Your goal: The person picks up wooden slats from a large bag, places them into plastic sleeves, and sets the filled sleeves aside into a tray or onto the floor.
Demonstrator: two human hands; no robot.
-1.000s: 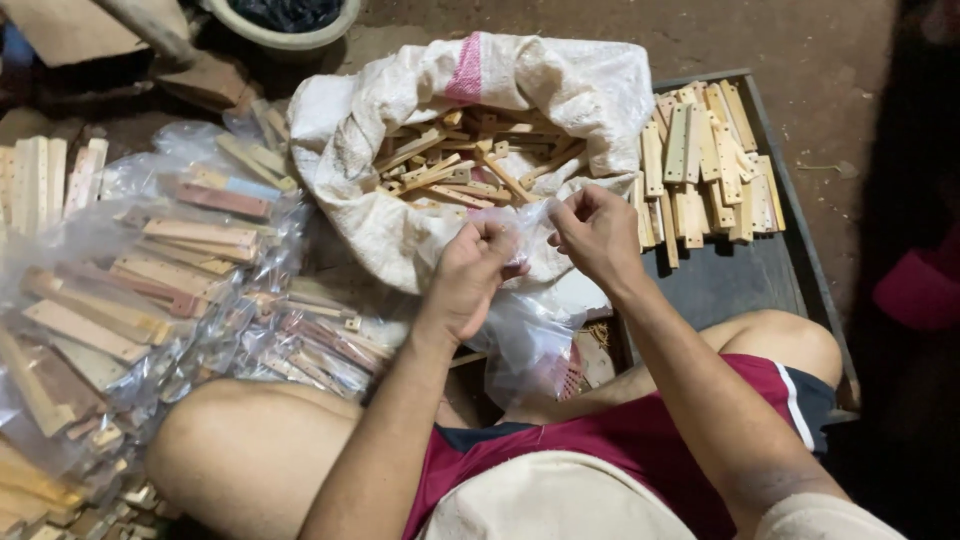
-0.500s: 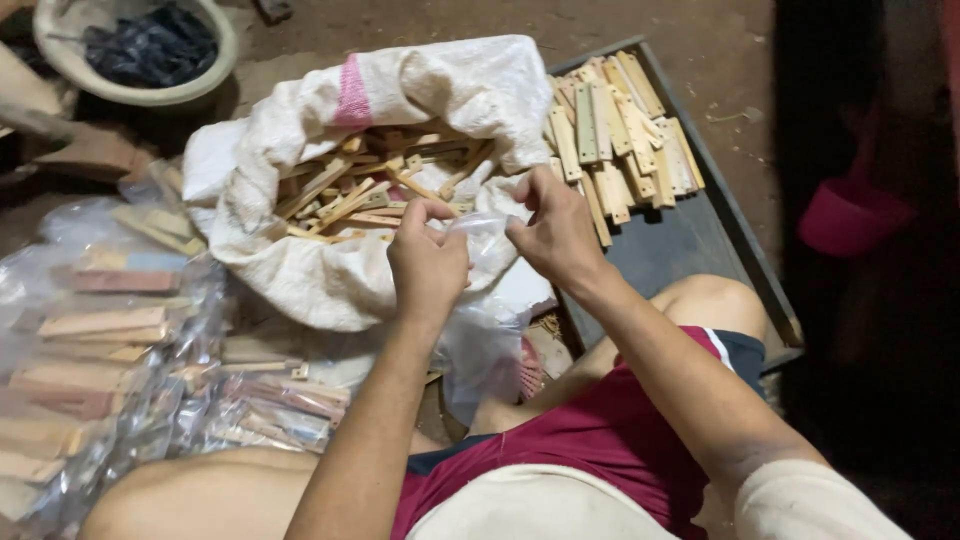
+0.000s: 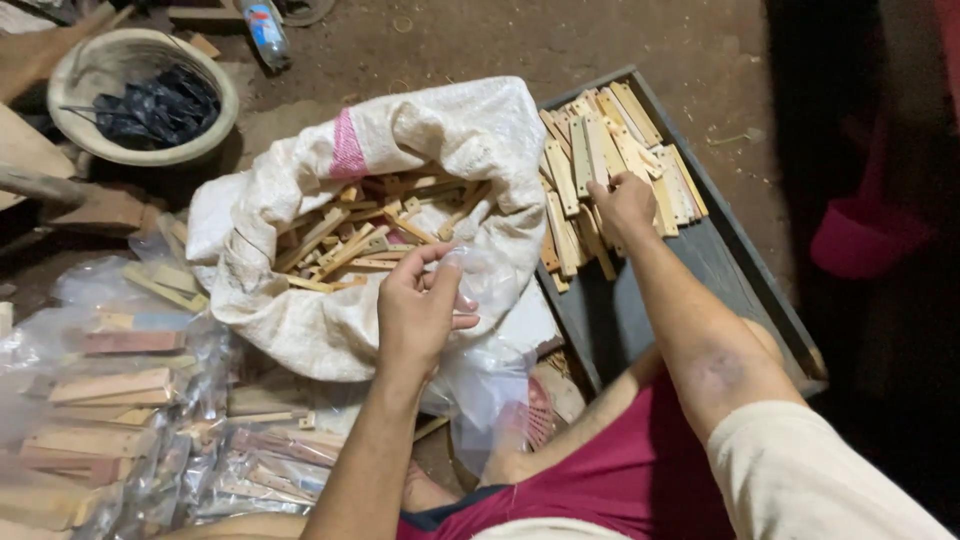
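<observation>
My left hand holds a clear plastic bag by its mouth, just in front of a white woven sack full of short wooden sticks. My right hand reaches out to the right and rests on a pile of flat wooden slats lying in a dark metal tray. Its fingers curl down onto the slats; whether they grip one is hidden.
Several clear bags packed with wooden pieces lie at the left. A round basin with black material sits at the top left, a plastic bottle beyond it. My legs in red shorts are below. Dirt floor surrounds.
My right hand let go of the plastic bag and moved right onto the slats in the tray. My left hand keeps the bag. The view shifted left and up.
</observation>
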